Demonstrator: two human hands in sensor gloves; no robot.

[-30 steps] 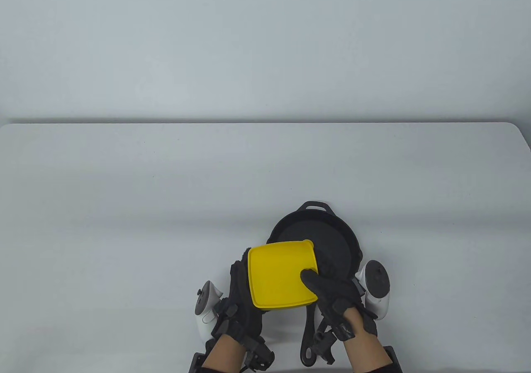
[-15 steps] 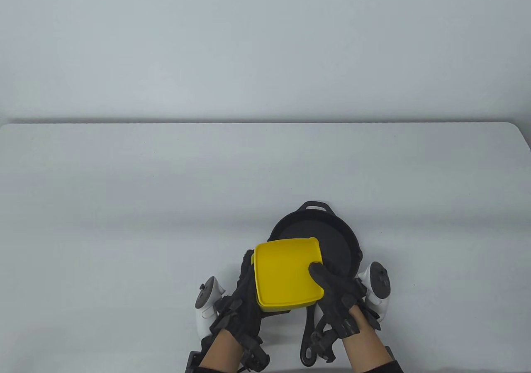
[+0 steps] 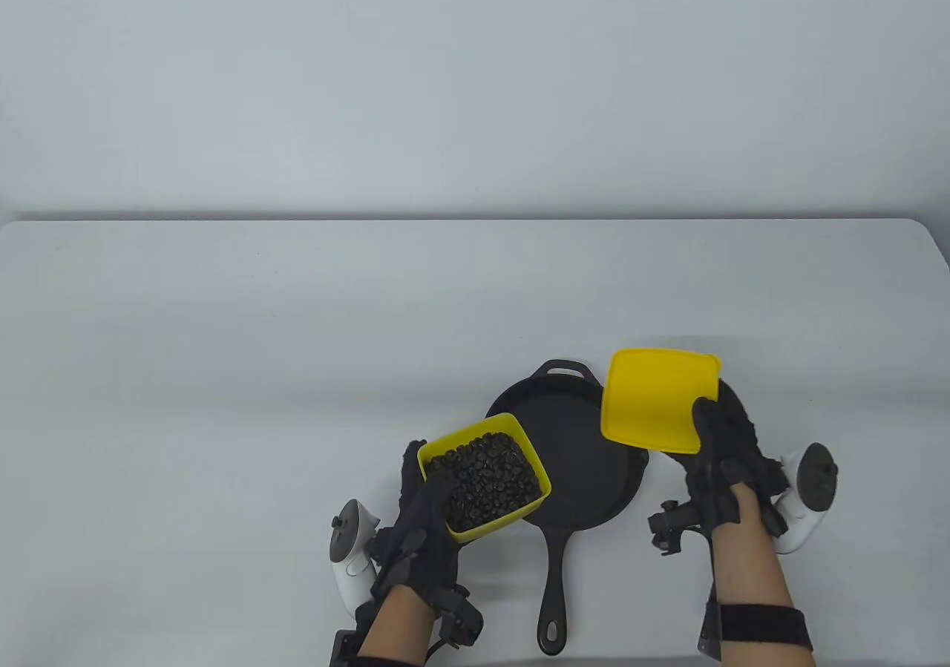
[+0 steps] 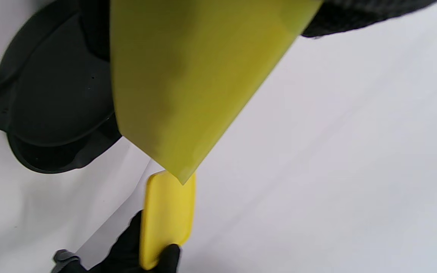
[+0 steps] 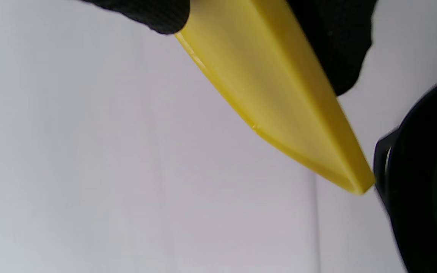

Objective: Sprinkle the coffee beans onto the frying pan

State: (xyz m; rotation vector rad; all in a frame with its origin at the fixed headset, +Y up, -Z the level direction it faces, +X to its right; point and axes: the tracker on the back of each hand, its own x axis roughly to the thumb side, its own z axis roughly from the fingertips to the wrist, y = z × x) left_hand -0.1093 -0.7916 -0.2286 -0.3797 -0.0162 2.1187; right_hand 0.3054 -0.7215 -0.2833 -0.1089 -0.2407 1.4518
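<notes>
A black cast-iron frying pan (image 3: 571, 452) lies near the table's front edge, its handle (image 3: 553, 593) pointing toward me; its inside looks bare. My left hand (image 3: 423, 518) grips a yellow box (image 3: 519, 433) full of dark coffee beans (image 3: 486, 478), held at the pan's left rim. The left wrist view shows the box's yellow wall (image 4: 188, 83) with the pan (image 4: 59, 98) behind it. My right hand (image 3: 724, 459) pinches the yellow lid (image 3: 657, 400) at the pan's right side, thumb on top. The lid (image 5: 279, 110) appears edge-on in the right wrist view.
The white table (image 3: 297, 340) spreads wide to the left and behind the pan. Its far edge meets a pale wall. White trackers (image 3: 805, 496) sit on the backs of both hands.
The lid came off the box. My right hand carried it right and away, past the pan's right rim. My left hand shifted the uncovered box slightly left, showing the beans.
</notes>
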